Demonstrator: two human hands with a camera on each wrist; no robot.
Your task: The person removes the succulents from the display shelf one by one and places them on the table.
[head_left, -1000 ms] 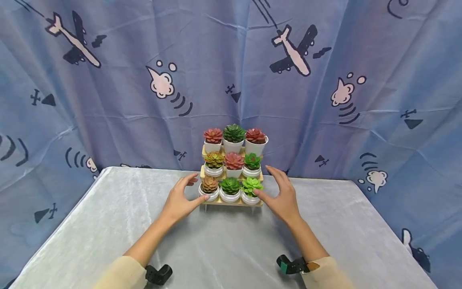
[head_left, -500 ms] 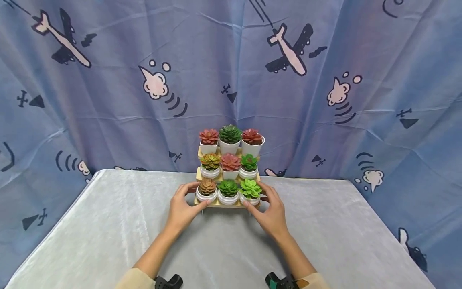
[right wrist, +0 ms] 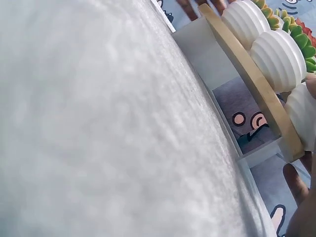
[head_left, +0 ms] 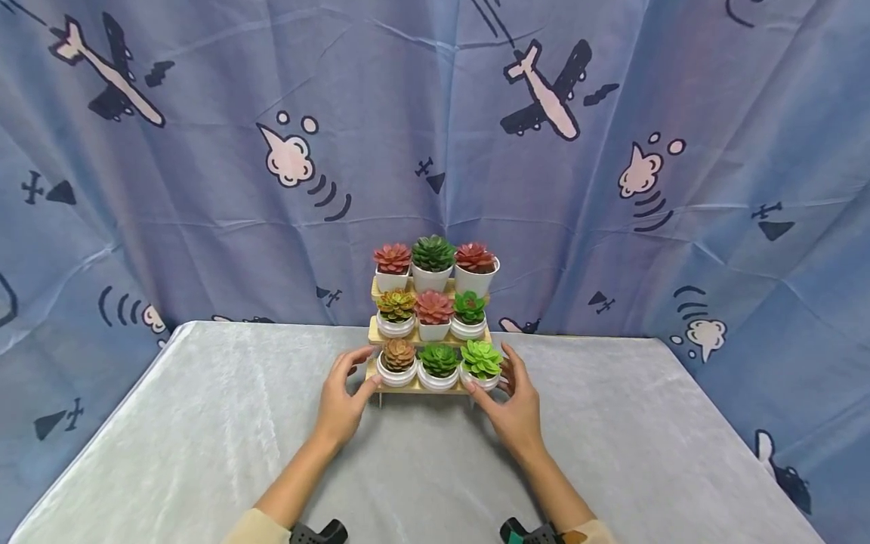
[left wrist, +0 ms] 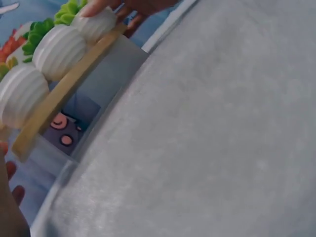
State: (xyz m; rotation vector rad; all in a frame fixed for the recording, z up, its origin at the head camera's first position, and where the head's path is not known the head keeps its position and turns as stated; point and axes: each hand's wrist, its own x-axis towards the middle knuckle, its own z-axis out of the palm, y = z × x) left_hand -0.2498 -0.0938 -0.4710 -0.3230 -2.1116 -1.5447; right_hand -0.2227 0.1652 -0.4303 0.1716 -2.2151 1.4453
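Note:
A three-tier wooden stand [head_left: 430,339] holds rows of small potted succulents. On its lowest tier sit a brown succulent [head_left: 398,355], a dark green succulent [head_left: 438,361] and a light green succulent [head_left: 481,358], all in white ribbed pots. My right hand [head_left: 514,412] holds the light green one's pot, thumb on its front and fingers round its right side; the left wrist view shows that thumb over the pot [left wrist: 96,27]. At the tier's left end is my left hand [head_left: 342,400], fingers loosely bent, beside the brown succulent and apart from its pot.
Higher tiers carry a yellow-red succulent [head_left: 396,306], a pink succulent [head_left: 434,306] and several others. The stand is near the back edge of a table with a pale grey cloth [head_left: 435,468]. Behind it hangs a blue curtain [head_left: 381,151] printed with planes.
Both hands came in to the lowest tier's ends. Since half a second ago, its three pots have shifted slightly right with my right hand, while my left hand has come away from the brown succulent's pot.

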